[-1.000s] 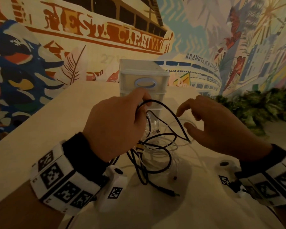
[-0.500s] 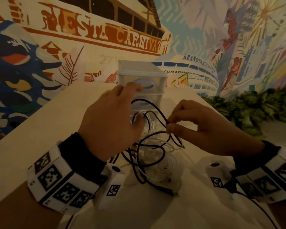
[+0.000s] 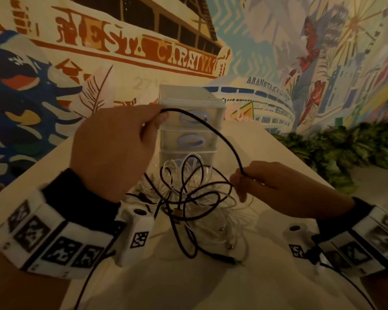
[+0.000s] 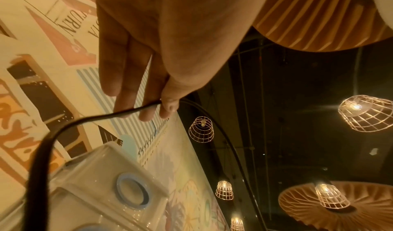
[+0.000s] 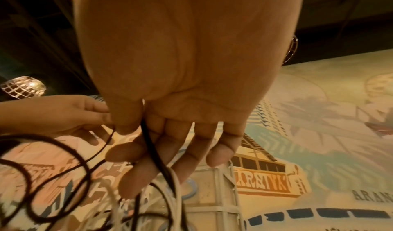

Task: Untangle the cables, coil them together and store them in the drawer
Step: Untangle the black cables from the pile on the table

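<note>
The left hand [image 3: 112, 151] and right hand [image 3: 276, 186] are each pinching the black cable [image 3: 213, 128], which is arching left to right between them, above the tangle [image 3: 195, 198] lying near the drawers [image 3: 190, 128].

ahead: drawer unit [image 3: 189, 121] | below: cable tangle [image 3: 195, 198] | sides: bare table [image 3: 43, 175]

Black and white cables [image 3: 195, 191], seemingly tangled, before drawers [image 3: 189, 121].

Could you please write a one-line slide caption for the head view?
Both hands, left hand and right hand, stretch a black cable above the tangled cables before the drawer unit.
</note>
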Demonstrator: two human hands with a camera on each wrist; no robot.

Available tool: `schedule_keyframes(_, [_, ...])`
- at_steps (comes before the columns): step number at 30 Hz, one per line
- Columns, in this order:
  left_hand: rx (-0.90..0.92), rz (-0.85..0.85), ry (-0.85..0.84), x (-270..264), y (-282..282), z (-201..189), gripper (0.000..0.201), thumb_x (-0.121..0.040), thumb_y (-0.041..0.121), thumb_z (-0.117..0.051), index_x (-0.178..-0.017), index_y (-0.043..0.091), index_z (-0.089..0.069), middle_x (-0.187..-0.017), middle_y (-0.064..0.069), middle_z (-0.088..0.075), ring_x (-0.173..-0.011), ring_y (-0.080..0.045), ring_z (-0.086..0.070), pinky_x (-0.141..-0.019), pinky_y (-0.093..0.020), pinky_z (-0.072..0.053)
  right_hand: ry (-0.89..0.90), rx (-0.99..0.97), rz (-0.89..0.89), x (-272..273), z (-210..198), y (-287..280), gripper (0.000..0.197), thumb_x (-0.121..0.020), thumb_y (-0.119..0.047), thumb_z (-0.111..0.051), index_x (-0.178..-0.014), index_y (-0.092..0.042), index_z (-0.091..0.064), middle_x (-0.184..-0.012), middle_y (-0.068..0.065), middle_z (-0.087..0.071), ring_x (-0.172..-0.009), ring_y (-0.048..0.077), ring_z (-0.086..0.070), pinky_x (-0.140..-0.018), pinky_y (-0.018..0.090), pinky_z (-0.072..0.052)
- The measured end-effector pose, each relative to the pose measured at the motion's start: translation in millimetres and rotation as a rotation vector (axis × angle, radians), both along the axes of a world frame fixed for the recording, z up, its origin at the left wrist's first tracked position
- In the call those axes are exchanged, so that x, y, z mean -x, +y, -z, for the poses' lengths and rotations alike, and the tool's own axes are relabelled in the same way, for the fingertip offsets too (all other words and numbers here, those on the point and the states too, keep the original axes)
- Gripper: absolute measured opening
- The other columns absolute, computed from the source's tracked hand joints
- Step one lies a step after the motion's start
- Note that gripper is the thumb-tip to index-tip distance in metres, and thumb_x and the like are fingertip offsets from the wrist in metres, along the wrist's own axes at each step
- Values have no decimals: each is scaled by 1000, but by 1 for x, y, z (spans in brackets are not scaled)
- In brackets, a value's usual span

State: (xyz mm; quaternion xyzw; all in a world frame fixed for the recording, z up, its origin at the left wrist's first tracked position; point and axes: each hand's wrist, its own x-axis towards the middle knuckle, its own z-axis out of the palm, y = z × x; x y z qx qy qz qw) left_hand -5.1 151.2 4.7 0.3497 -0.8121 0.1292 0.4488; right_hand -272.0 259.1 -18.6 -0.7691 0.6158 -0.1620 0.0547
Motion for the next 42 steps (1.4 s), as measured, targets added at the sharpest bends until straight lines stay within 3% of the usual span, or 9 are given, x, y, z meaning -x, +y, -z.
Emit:
schedule_keyframes(3, [-31, -49, -17, 0, -2, 1, 31, -101, 33, -50, -127, 24, -64, -104, -7, -73, -85, -28, -68, -72, -38, -53, -11, 44, 52, 11, -1, 3, 48, -98, -60, -34, -80, -32, -69, -83, -5, -62, -86, 3, -59, -75, 20, -41])
schedule_keyframes(6, [-48, 85, -176, 11, 12, 1, 57, -91, 21, -58, -146, 23, -44, -135, -4, -57, -117, -26, -55, -96, -39, -47, -2, 100, 31, 10, -6, 2, 48, -100, -58, -33, -77, -32, -66, -80, -5, -62, -85, 5, -58, -80, 27, -44])
schedule_keyframes(10, [-38, 224, -339, 28, 31, 4, 54, -94, 37, -48, -148, 32, -40, -139, 6, -50, -127, -20, -46, -100, -44, -44, 91, 218, -75, -4, -13, -2, 49, -105, -55, -28, -75, -34, -60, -70, -20, -58, -86, 2, -52, -78, 25, -43])
schedule_keyframes(17, [37, 179, -170, 14, 16, -1, 33, -99, 33, -46, -126, 35, -65, -110, 5, -73, -81, -20, -61, -74, -37, -51, -88, 144, -146, -12, -15, 0, 32, -105, -43, -40, -80, -35, -57, -74, -15, -66, -74, 1, -65, -71, 12, -45])
schedule_keyframes(22, [123, 96, 89, -1, 12, -6, 27, -101, 27, -56, -123, 18, -69, -77, -8, -71, -56, -4, -20, -53, -14, -24, -147, 79, -58, 8, -4, -5, 35, -105, -44, -39, -82, -32, -63, -83, -13, -71, -82, 5, -65, -75, 16, -46])
schedule_keyframes(24, [89, 68, 112, -5, 9, -8, 27, -102, 29, -55, -121, 20, -70, -65, -4, -62, -53, -1, -19, -53, -12, -19, -175, 63, -30, 14, -3, -7, 37, -102, -47, -37, -84, -29, -63, -84, -14, -71, -84, 6, -65, -77, 17, -45])
schedule_keyframes(30, [47, -6, 31, -4, 4, -5, 33, -101, 34, -49, -122, 18, -69, -92, -10, -74, -69, -30, -61, -66, -38, -51, -195, 42, -5, 18, -5, -9, 28, -104, -39, -40, -91, -32, -63, -89, -14, -73, -89, 2, -67, -85, 26, -49])
schedule_keyframes(35, [23, 96, -258, 15, 19, -2, 43, -93, 43, -47, -133, 31, -60, -120, 4, -67, -106, -28, -58, -89, -50, -46, -175, 91, -24, 5, -14, -12, 27, -107, -33, -41, -93, -30, -65, -85, -12, -73, -84, 1, -69, -79, 22, -53])
schedule_keyframes(42, [79, 132, -143, 16, 23, -1, 31, -99, 32, -47, -121, 30, -69, -99, 2, -75, -80, -28, -62, -75, -40, -45, -201, 113, -74, -9, -18, -18, 26, -105, -33, -43, -95, -31, -67, -87, -14, -72, -85, 1, -68, -78, 17, -52])
